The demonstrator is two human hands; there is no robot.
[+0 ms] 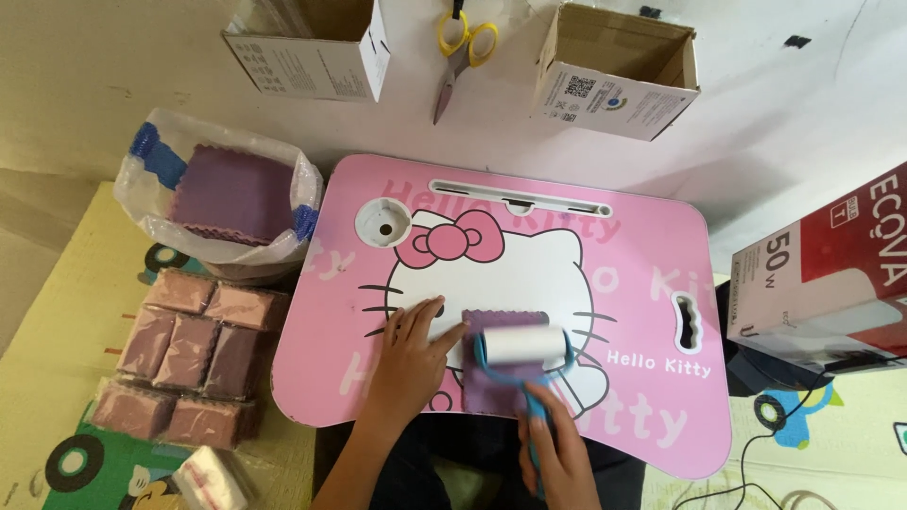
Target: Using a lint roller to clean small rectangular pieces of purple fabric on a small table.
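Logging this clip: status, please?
Left hand flat, pinning purple cloth. Right hand gripping lint roller on cloth. Pink table, nothing in the way.

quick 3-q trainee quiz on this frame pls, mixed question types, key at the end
1. True or false: the right hand holds the blue handle of a lint roller whose white roll lies on a purple cloth.
2. Where does the left hand rest?
A. on the scissors
B. flat on the pink lap table, fingers at the cloth's left edge
C. inside the plastic bag
3. Fill in: the yellow-handled scissors lie between two open cardboard ____.

Key
1. True.
2. B.
3. Boxes; one box lies to the left in the picture, the other box to the right.
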